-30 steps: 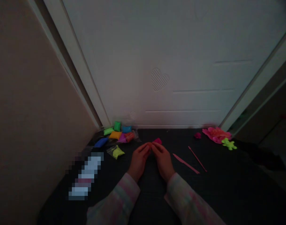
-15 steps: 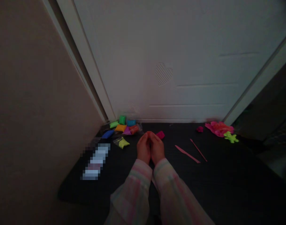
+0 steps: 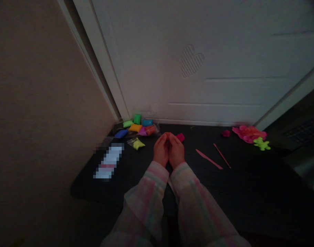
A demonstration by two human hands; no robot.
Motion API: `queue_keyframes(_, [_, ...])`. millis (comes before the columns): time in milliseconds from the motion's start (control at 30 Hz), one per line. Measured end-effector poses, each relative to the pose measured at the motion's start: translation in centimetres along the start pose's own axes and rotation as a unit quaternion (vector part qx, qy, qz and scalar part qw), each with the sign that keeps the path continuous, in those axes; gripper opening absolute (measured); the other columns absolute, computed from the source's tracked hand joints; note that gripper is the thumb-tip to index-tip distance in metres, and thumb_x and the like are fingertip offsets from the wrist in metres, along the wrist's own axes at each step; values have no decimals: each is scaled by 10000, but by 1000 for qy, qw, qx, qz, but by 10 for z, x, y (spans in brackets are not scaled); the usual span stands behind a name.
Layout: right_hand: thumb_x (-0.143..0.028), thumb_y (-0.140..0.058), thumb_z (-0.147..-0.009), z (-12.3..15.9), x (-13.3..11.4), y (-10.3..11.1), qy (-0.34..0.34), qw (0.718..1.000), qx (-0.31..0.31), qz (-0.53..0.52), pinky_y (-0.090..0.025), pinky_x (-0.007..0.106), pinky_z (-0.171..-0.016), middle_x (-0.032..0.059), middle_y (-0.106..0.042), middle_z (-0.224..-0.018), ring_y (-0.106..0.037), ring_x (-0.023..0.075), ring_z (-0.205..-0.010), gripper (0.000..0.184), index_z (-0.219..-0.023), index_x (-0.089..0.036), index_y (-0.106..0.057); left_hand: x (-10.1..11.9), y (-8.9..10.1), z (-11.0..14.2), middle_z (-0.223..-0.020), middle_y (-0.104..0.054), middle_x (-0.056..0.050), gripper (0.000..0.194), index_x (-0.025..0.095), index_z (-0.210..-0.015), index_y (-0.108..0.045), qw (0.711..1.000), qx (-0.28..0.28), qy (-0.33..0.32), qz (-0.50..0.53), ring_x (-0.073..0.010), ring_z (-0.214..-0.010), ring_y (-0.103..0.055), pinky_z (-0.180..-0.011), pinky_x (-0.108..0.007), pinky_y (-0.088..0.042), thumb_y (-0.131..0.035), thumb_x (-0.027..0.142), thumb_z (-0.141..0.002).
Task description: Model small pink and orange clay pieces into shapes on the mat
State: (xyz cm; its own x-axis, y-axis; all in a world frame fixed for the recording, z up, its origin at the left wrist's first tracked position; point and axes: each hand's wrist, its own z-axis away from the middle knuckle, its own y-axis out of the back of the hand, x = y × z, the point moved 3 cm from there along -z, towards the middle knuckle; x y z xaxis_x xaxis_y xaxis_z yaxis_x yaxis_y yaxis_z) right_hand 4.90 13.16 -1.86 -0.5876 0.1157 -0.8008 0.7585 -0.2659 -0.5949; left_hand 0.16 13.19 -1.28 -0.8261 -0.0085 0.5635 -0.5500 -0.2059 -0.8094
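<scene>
My left hand (image 3: 160, 151) and my right hand (image 3: 176, 151) are brought together over the middle of the dark table. Their fingers curl inward and meet at the far side, closed; whatever lies between them, if anything, is hidden. Just beyond my right hand sits a magenta lump (image 3: 180, 137), partly covered by it. To the right lie a pink plastic knife (image 3: 209, 159) and a thin pink stick (image 3: 222, 155). A small bag of yellow clay (image 3: 138, 144) rests to the left of my hands.
Several colourful clay packets, among them an orange one (image 3: 135, 128), are heaped at the back left. A blurred-out pale strip (image 3: 109, 162) lies on the left. Back right are a pink flower-like shape (image 3: 249, 133), a lime figure (image 3: 261, 144) and a dark pink piece (image 3: 225, 133). A white door (image 3: 157, 68) stands behind.
The camera view has tilted down slightly, so everything sits a little higher and further right. My hands stay pressed together, and the table items have not moved.
</scene>
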Motion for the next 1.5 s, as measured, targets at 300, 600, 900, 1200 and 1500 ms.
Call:
queue_keyframes(300, [-352, -558, -639, 0, -1, 2, 34, 996, -14, 75, -437, 303, -783, 52, -635, -893, -570, 158, -832, 294, -856, -161, -609, 0, 0, 1, -664, -613, 15, 37, 136, -683, -593, 1000, -5, -5, -8, -58, -636, -567, -735, -205, -414, -556, 139, -689])
queue_keyframes(600, [-292, -605, -610, 8, -31, 25, 86, 964, -82, 238, -416, 310, -754, 20, -631, -811, -563, 153, -768, 239, -822, -181, -608, 20, 10, 5, -684, -615, -23, 144, 104, -689, -617, 983, -104, 53, -142, -98, -641, -562, -597, -214, -404, -607, 242, -648])
queue_keyframes(900, [-256, -620, -635, 26, -63, 55, 141, 854, -239, 440, -410, 305, -684, 24, -585, -823, -532, 161, -753, 259, -891, -218, -608, 21, 6, 19, -720, -630, -23, 160, 145, -745, -605, 870, -239, 96, -421, -128, -690, -570, -700, -264, -402, -640, 188, -594])
queue_keyframes(1200, [-210, -537, -719, 35, -71, 62, 156, 745, -334, 556, -419, 282, -703, 30, -561, -838, -519, 139, -783, 145, -861, -179, -546, 18, 7, 27, -775, -603, -20, 207, 149, -832, -536, 735, -331, 66, -589, -132, -724, -553, -680, -269, -411, -529, 313, -705])
queue_keyframes(1500, [-216, -532, -720, 36, -68, 61, 162, 715, -330, 595, -408, 322, -765, 42, -571, -905, -515, 158, -853, 183, -899, -179, -522, 22, -4, 30, -879, -562, -18, 184, 190, -817, -568, 603, -340, -81, -717, -165, -904, -456, -757, -285, -373, -505, 336, -725])
